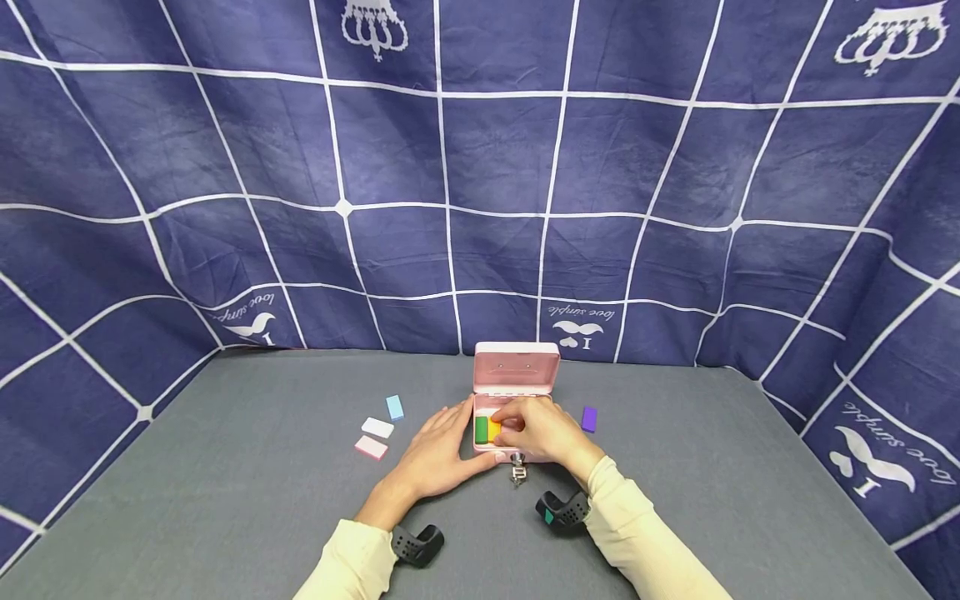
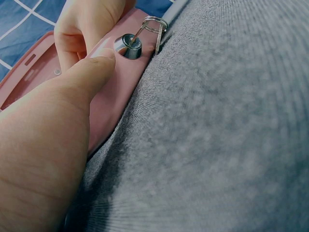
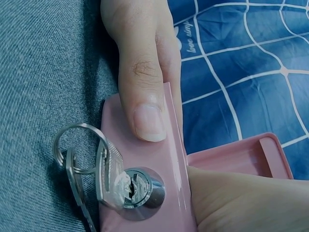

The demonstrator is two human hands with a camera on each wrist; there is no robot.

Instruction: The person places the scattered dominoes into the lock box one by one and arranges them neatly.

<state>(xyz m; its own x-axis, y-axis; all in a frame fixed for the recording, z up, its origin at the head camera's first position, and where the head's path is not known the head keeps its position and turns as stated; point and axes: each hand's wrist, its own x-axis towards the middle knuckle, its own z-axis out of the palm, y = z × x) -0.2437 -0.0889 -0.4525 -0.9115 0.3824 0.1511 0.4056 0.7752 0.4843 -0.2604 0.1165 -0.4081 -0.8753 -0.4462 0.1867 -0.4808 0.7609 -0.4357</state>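
Note:
A pink metal box [image 1: 483, 450] stands with its lid [image 1: 516, 372] raised at the back. My left hand [image 1: 438, 450] lies against its left side, fingers straight, with the thumb pressed on the front wall beside the lock [image 3: 140, 188]. Keys on a ring [image 2: 155, 23] hang from that lock. Inside the box, my right hand [image 1: 551, 429] pinches a yellow-orange block [image 1: 494, 429] between thumb and fingers. A green block [image 1: 482, 430] sits right beside it at the box's left. The right part of the box's inside is hidden by my right hand.
Left of the box lie a light blue block [image 1: 394, 407], a white block [image 1: 377, 427] and a pink-and-white block [image 1: 371, 447]. To its right is a purple block [image 1: 589, 419]. A blue checked curtain [image 1: 495, 250] hangs behind the grey tabletop [image 1: 262, 483].

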